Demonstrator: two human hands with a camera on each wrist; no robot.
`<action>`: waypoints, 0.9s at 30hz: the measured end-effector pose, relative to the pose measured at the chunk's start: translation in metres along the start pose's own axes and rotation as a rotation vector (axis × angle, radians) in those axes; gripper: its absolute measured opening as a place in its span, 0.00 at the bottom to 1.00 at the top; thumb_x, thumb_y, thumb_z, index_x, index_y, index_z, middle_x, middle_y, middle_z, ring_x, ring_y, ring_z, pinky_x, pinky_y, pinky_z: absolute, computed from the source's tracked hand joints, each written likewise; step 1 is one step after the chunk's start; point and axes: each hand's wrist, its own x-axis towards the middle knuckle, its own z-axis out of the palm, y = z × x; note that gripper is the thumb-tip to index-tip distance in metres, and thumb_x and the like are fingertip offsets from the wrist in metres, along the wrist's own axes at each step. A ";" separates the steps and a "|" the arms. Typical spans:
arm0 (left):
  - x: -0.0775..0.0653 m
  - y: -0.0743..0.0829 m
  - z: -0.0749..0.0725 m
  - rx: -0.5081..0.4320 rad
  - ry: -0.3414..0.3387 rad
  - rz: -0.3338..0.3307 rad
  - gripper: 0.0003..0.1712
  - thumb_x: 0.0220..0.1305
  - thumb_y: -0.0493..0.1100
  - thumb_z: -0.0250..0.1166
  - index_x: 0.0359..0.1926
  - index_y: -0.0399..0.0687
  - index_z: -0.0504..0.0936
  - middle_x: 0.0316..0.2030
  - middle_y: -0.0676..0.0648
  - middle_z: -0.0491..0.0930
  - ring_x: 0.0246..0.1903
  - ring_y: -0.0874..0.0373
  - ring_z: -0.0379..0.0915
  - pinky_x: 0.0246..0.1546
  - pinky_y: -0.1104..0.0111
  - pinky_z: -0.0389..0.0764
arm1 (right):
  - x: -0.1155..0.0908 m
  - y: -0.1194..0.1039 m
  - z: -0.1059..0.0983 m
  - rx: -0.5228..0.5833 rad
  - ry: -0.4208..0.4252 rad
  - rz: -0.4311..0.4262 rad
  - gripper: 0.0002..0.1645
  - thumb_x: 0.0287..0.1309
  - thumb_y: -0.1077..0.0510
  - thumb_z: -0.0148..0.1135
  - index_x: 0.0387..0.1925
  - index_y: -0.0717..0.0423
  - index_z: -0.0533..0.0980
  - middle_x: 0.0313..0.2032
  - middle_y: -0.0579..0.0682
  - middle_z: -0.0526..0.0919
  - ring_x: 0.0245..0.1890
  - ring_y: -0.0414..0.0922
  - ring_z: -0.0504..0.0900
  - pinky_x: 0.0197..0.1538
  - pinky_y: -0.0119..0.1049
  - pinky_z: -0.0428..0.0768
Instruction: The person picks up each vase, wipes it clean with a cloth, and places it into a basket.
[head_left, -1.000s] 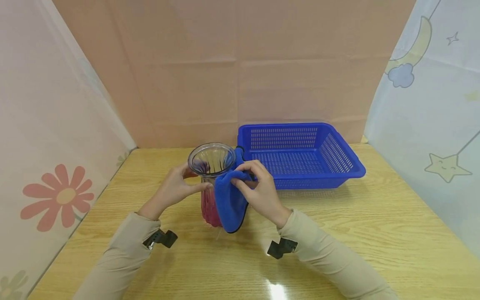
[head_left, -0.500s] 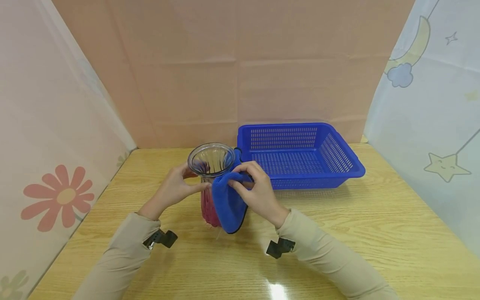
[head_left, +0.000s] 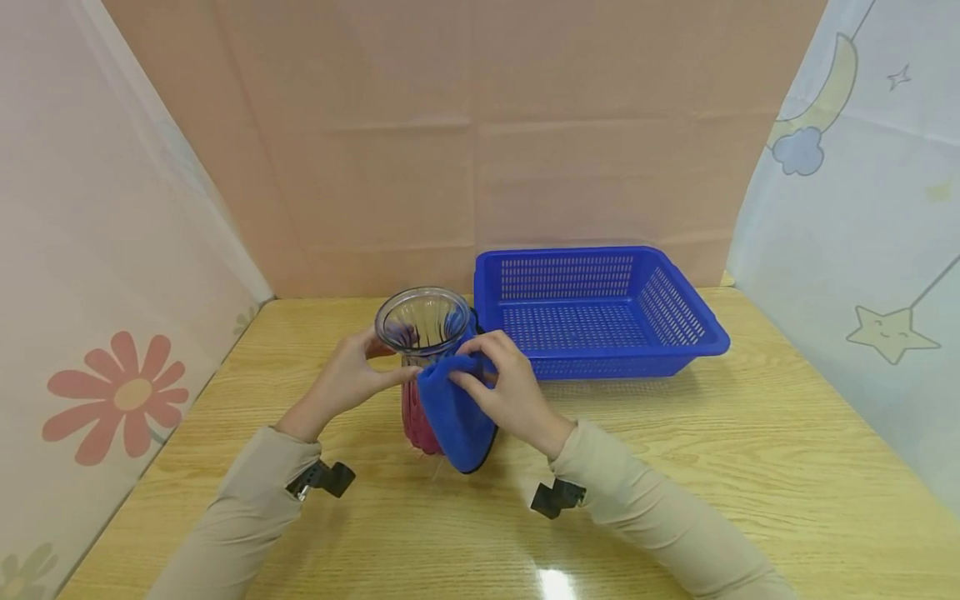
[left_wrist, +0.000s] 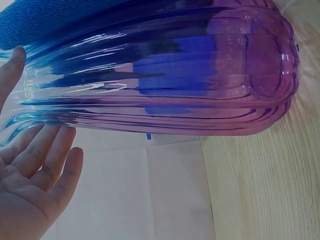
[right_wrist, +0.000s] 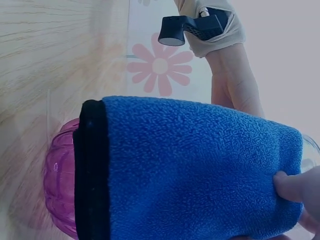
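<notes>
A ribbed glass vase, pink at its base and bluish toward the neck, stands upright on the table. My left hand grips it below the flared rim, thumb in front and fingers behind, as the left wrist view also shows around the vase. My right hand pinches a folded blue cloth with dark edging against the vase's right side. In the right wrist view the cloth covers most of the vase, and only the pink base and a bit of rim show past it.
Behind and to the right sits a blue plastic basket with slotted walls, close beside the cloth. The wooden table is bounded by a peach backdrop and printed side curtains. A black camera is strapped to each wrist.
My right hand and the cloth have shifted slightly left and downward along the vase, toward the left thumb. The left hand and vase have stayed in place.
</notes>
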 end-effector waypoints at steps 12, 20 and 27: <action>0.000 -0.002 0.000 -0.003 0.007 0.017 0.32 0.52 0.48 0.71 0.58 0.44 0.73 0.51 0.40 0.80 0.52 0.43 0.76 0.54 0.50 0.77 | -0.006 0.005 0.002 -0.070 -0.037 -0.010 0.09 0.54 0.62 0.65 0.37 0.55 0.75 0.40 0.53 0.76 0.44 0.47 0.76 0.37 0.34 0.83; -0.001 -0.002 0.000 -0.008 0.008 0.022 0.32 0.52 0.48 0.71 0.58 0.44 0.73 0.51 0.40 0.80 0.52 0.43 0.76 0.54 0.50 0.77 | -0.010 0.010 0.003 -0.072 -0.053 -0.005 0.09 0.53 0.62 0.66 0.36 0.54 0.74 0.39 0.53 0.75 0.43 0.46 0.75 0.37 0.32 0.81; 0.000 -0.003 0.001 -0.006 0.014 0.028 0.32 0.52 0.48 0.71 0.57 0.46 0.74 0.52 0.41 0.80 0.51 0.43 0.77 0.53 0.50 0.78 | -0.014 0.014 0.003 -0.084 -0.053 -0.013 0.10 0.51 0.63 0.67 0.35 0.54 0.74 0.38 0.53 0.75 0.42 0.47 0.76 0.37 0.32 0.82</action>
